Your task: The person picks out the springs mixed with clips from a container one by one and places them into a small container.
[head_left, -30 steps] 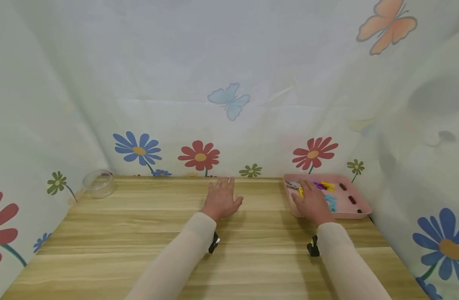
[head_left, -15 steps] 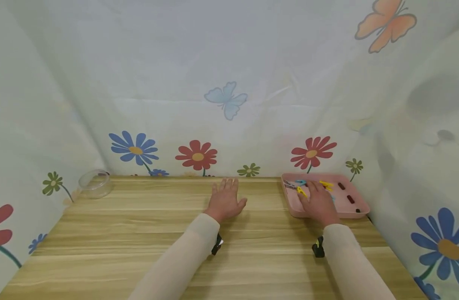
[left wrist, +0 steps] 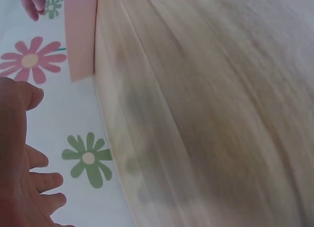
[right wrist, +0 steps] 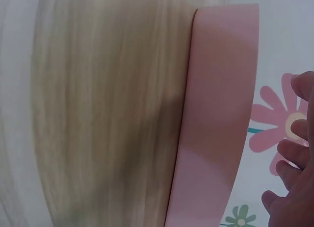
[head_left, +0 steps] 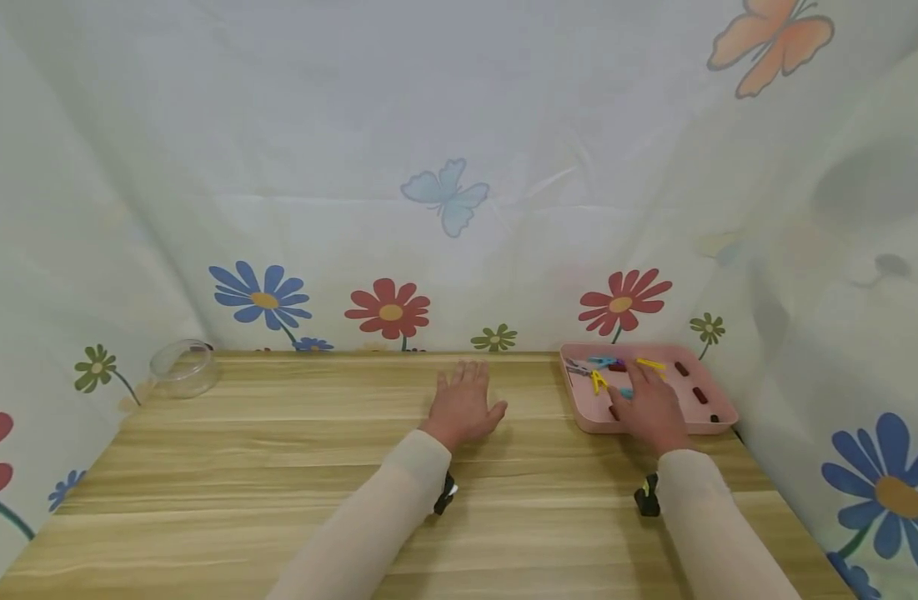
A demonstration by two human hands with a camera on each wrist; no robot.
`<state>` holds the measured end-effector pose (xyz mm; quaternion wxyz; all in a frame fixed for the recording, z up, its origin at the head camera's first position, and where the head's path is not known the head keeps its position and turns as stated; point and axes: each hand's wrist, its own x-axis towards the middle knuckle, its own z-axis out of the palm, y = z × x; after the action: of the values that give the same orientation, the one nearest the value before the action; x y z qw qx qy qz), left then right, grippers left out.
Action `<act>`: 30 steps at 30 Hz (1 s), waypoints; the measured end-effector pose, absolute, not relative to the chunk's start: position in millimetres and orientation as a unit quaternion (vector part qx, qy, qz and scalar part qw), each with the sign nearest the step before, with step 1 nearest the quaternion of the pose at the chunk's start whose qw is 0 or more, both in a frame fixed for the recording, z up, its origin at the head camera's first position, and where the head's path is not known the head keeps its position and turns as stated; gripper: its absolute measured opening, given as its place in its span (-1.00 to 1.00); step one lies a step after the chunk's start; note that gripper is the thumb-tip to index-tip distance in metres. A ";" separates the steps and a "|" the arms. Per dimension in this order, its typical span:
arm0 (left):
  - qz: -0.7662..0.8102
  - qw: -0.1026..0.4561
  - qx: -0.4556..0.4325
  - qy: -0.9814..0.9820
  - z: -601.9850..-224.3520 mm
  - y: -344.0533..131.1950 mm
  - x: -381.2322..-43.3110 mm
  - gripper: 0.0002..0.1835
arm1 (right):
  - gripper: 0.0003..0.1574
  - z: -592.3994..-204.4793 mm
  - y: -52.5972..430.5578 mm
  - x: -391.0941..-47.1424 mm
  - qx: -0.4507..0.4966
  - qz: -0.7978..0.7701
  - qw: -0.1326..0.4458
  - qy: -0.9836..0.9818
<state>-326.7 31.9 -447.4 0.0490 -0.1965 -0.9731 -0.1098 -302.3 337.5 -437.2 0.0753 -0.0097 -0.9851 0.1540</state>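
In the head view my left hand [head_left: 464,406] hovers over the wooden table, palm down, fingers extended and nothing in it. My right hand [head_left: 649,408] is over the front part of a pink tray [head_left: 579,408], fingers slightly bent; the right wrist view shows nothing between them. Left of that hand in the tray lie a yellow clothespin [head_left: 598,382], a blue clothespin [head_left: 603,362] and a grey one [head_left: 579,367]. Another yellow clothespin [head_left: 651,363] lies beyond its fingertips. To its right are dark red pieces [head_left: 699,395] and a small black piece [head_left: 714,418]. The hand hides part of the contents.
A clear round container [head_left: 184,371] stands at the table's back left corner. The wooden table [head_left: 316,467] ends at a white flower-printed curtain [head_left: 338,233] behind and at both sides. The tray sits at the back right, close to the curtain.
Both hands have moved a little to the right. The right hand has slid across the tray, uncovering the blue and yellow clothespins on its left. The view has shifted slightly.
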 end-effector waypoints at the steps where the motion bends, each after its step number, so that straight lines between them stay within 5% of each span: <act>1: -0.108 0.047 -0.196 -0.973 -447.3 33.0 -326.6 -0.18 | -0.12 -437.8 338.9 -302.5 -0.012 0.154 0.074 -0.985; 30: -0.131 0.023 -0.199 -0.971 -457.1 65.0 -324.2 -0.20 | -0.09 -448.2 378.5 -301.2 -0.073 0.161 0.060 -0.982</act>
<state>-324.2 65.0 -457.1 0.0226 -0.1990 -0.9710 -0.1307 -301.2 378.5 -448.2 0.0597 -0.0733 -0.9824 0.1611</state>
